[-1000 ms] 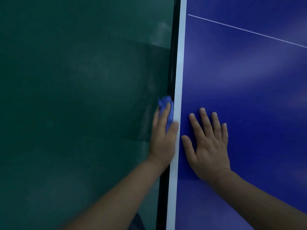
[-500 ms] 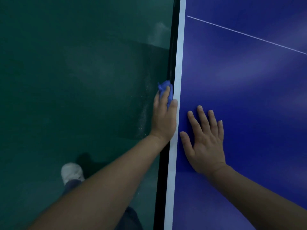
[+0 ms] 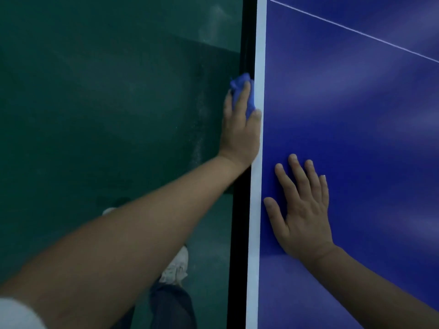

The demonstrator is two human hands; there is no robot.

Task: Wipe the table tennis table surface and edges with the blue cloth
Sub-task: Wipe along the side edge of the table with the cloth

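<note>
The blue table tennis table (image 3: 356,115) fills the right half of the head view, with a white border stripe (image 3: 255,210) and a black side edge (image 3: 237,257) running top to bottom. My left hand (image 3: 241,131) presses a bunched blue cloth (image 3: 240,87) against that side edge, thumb on the white stripe; part of the cloth is hidden under my fingers. My right hand (image 3: 301,210) lies flat on the blue surface, fingers spread, holding nothing.
A dark green floor (image 3: 95,103) lies left of the table. My leg in dark trousers (image 3: 171,307) and a white shoe (image 3: 177,267) stand close to the table edge. A thin white line (image 3: 356,32) crosses the table top at upper right.
My left hand has slid the cloth farther along the table's side edge, away from me. My right hand stays flat on the surface. My foot has stepped forward beside the table.
</note>
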